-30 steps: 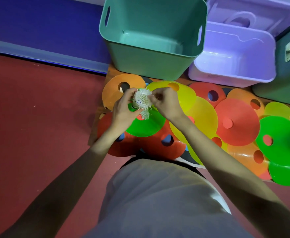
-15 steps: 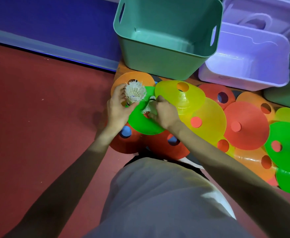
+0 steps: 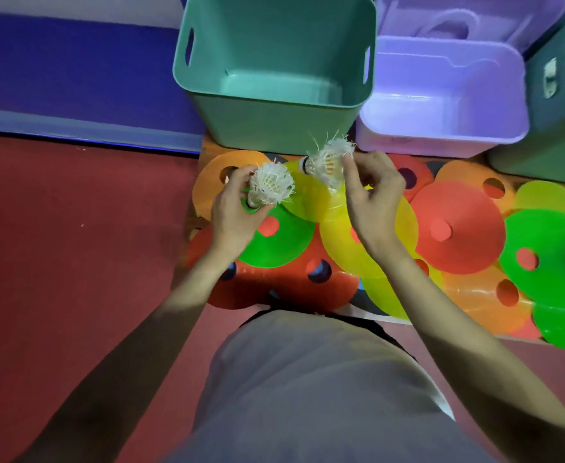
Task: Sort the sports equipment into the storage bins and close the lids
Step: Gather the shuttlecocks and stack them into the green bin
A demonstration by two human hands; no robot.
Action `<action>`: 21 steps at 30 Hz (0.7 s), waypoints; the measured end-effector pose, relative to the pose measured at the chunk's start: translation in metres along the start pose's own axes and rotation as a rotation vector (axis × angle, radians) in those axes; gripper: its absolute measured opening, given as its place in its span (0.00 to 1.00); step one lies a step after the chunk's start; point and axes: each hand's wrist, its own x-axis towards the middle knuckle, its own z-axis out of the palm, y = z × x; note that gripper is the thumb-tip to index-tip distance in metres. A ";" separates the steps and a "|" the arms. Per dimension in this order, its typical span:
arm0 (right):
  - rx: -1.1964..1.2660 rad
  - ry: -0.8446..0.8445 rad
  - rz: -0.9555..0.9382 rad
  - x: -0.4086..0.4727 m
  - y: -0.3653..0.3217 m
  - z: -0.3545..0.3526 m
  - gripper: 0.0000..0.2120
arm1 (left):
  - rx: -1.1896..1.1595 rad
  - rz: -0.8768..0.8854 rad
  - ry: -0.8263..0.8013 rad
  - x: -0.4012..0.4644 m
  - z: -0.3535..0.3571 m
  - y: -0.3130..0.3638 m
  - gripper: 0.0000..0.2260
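Observation:
My left hand [image 3: 236, 213] grips a frayed white shuttlecock [image 3: 270, 188] by its base, feathers up. Over to the right, my right hand [image 3: 371, 198] pinches a second white shuttlecock [image 3: 326, 162], which lies sideways with its cork pointing left. Both hands hover over a spread of flat disc cones [image 3: 458, 228] in orange, yellow, green and red on the floor. An empty teal bin [image 3: 267, 128] stands just beyond the hands. To its right is an empty lilac bin [image 3: 441, 135].
A lilac lid [image 3: 468, 18] leans behind the lilac bin. A darker teal bin [image 3: 555, 128] holding something white stands at the far right. Red floor [image 3: 74, 245] stretches left, bordered by a blue mat [image 3: 74, 68]. My knee in grey cloth [image 3: 308, 396] fills the foreground.
The two shuttlecocks, held together a second ago, have come apart. My right hand lifted one up and to the right toward the bins; my left hand keeps the other.

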 end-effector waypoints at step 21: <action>-0.100 -0.160 0.006 0.087 0.127 -0.229 0.22 | 0.000 0.178 -0.245 0.008 0.242 0.195 0.28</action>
